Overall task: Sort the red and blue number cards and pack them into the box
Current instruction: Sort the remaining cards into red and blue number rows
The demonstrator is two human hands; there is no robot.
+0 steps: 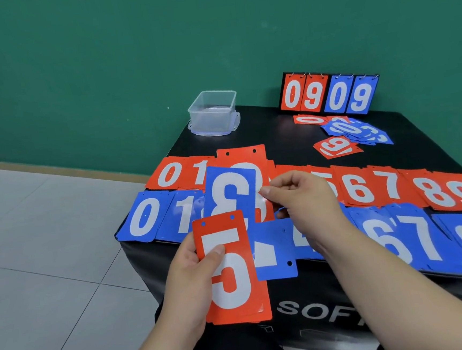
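red '5' cards [232,272] are gripped by the left hand [183,276], off the near edge of the black padded block [276,131]. a blue number card [231,191] is pinched by the right hand [295,194] above the block. the clear plastic box [213,110] is set at the block's far left corner.

Stack of red plastic number cards [232,269] topped by a white 5, upright in the left hand [186,284], blue plastic 3 card [230,194] pinched just beyond it by the right hand [295,194], row of red cards [387,186] and row of blue cards [414,237] flat around both grips, clear plastic box [213,112] open-topped, well beyond them
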